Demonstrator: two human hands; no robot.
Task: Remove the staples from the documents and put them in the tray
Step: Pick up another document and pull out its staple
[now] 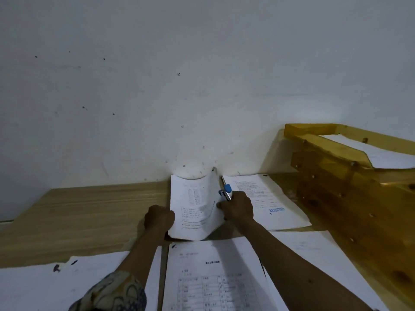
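Your left hand [159, 217] is curled round the lower left edge of the raised document [193, 209], and it stands the pages up off the desk [89, 209] so they bow towards the wall [157, 86]. That tilt likely serves to lift the top right corner, which curls forward. The staple is probably there, though it is too small to make out.

Your right hand [238, 209] is closed round a blue-and-silver tool, most likely the staple remover [227, 191]. Its nose points up along the document's right edge, and your thumb side touches the paper. Holding both sides braces the sheets against the pull of the tool.

The wooden tray [336, 142] stands to your right against the wall, well apart from your hands. White paper [381, 151] already lies in its upper tier.

As for room, the document's top edge is close to the wall, so there is little space to tip it further away. The sheet stamped REJECTED [269, 198] lies flat just beside your right hand, between you and the tray. A printed form [213, 277] lies under your forearms, with loose sheets to either side of it [56, 283]. The bare desk on your left looks like the freest place to lay the pages flat. A carry to the tray would pass over the stamped sheet and then have to rise over the tray's front rim.
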